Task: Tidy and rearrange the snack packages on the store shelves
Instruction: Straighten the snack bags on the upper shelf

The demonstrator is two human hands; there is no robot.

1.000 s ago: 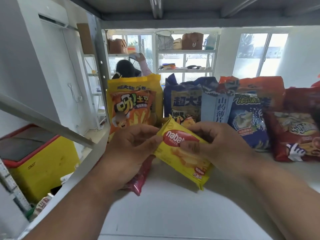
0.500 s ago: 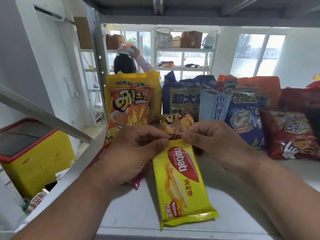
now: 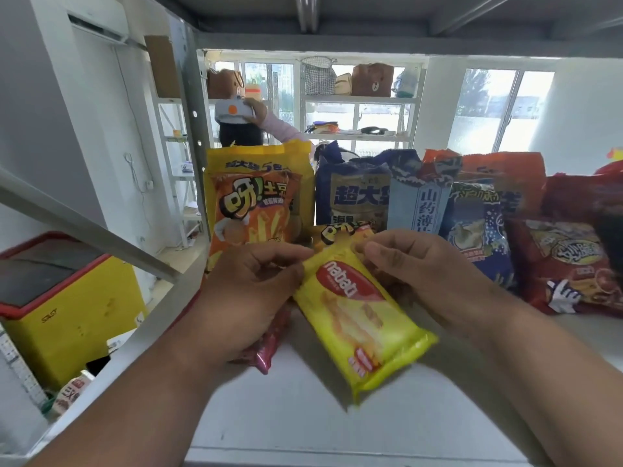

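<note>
Both hands pinch the top edge of a yellow plastic wafer packet (image 3: 362, 318) above the white metal shelf (image 3: 303, 409): the left hand (image 3: 249, 294) at its left corner, the right hand (image 3: 421, 274) at its right. Behind stand an orange fries bag (image 3: 254, 210) and a navy snack bag (image 3: 350, 193).

A yellow wafer pack (image 3: 362, 318) with a red logo oval is held tilted above the shelf (image 3: 303, 416) near its front edge, top end pinched from both sides, lower end pointing front-right. Along the back stand an orange fries bag (image 3: 254, 210) at the left, then a navy bag (image 3: 350, 193), pale blue bag (image 3: 419, 203), blue chip bag (image 3: 478, 230) and red bag (image 3: 569, 264). A pink pack (image 3: 269, 342) lies flat near the left edge.
</note>
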